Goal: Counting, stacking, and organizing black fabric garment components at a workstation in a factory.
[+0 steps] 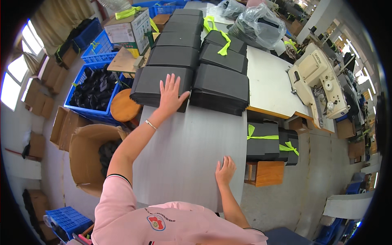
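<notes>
Two rows of black sheet stacks run lengthwise on the far half of your grey worktop (183, 143). Left row: front stack (141, 83) under your left hand (170, 94), palm down, fingers spread. Right row: front stack (220, 83) just beside it; a yellow-green strip (223, 48) lies farther back. Your right hand (225, 171): on the near part of the worktop by its right edge, empty, fingers loosely bent.

Right side: one white table (267, 79), bearing a cream sewing machine (316, 75); clear plastic bag (261, 24) toward the back. Below table level: black bundles (263, 146) tied with yellow-green strips, just above a wooden stool (270, 173).

Left side: one blue crate (108, 107) filled with black pieces (92, 90); one round wooden stool (124, 106), between crate and worktop; one upright cardboard carton (83, 159), its top open, dark material inside; one printed box (126, 30) behind. Lower left: a further blue basket (70, 219).

Room: grey floor (310, 183) with worn yellowish lines, bright windows (11, 90) and a tan curtain (61, 24) at far left.
</notes>
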The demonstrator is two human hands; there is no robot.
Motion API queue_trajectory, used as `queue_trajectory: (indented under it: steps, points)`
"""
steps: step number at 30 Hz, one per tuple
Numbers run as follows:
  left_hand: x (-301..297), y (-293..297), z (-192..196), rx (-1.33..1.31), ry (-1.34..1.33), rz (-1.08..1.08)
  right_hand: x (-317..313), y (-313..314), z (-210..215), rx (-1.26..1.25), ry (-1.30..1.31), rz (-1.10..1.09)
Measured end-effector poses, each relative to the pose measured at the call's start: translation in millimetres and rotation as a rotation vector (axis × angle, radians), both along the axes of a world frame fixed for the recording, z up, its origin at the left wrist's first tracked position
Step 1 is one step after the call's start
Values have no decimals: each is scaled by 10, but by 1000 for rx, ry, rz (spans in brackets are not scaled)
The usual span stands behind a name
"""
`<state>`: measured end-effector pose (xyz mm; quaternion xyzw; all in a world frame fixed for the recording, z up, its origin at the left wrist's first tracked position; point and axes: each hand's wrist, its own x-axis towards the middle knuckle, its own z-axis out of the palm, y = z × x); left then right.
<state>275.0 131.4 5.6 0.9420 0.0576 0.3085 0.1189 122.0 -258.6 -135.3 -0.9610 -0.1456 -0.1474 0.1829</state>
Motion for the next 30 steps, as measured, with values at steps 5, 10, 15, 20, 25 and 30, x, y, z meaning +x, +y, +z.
queue_trajectory:
  steps: [5, 10, 15, 20, 25, 30]
  points:
    - [523, 441, 124, 84, 65, 34, 43, -56, -23, -7, 12, -20]
    - [1022, 797, 238, 61, 68, 91, 59, -48, -33, -42, 12, -17]
    - [1105, 1003, -38, 62, 419, 136, 16, 14, -36, -67, -14, -7]
    - [1161, 950, -100, 52, 387, 120, 9, -14, 2, -82, 26, -30]
    - [1184, 970, -71, 22, 355, 109, 28, 13, 24, -70, 13, -28]
    - [1155, 951, -56, 0, 366, 120, 18, 5, -20, -101, 21, -34]
